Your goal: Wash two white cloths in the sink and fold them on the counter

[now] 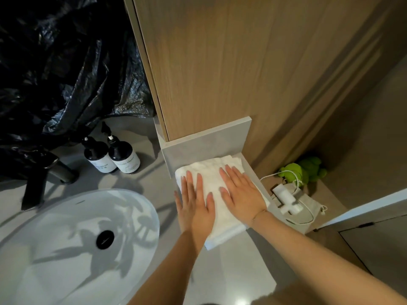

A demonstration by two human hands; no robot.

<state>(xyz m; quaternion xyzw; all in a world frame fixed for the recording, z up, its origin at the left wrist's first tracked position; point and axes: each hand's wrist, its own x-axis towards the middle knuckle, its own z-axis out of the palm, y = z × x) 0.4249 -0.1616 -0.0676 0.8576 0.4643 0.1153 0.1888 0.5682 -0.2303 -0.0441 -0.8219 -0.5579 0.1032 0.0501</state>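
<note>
Pressing the fold flat

You laid both hands, left (195, 202) and right (241, 190), fingers straight, on the folded cloth (217, 219) at the counter's (231, 271) corner, likely to smooth it; sink (66, 238) empty.

Landmark: round white ceramic sink (141, 208), set in grey stone counter (231, 260). Behind it, black metal tap (41, 179); behind-right, two dark pump bottles (113, 156) side by side. Right of sink, folded white cloth stack (222, 223) on the counter, left hand (195, 204) and right hand (241, 192) flat on top.
</note>
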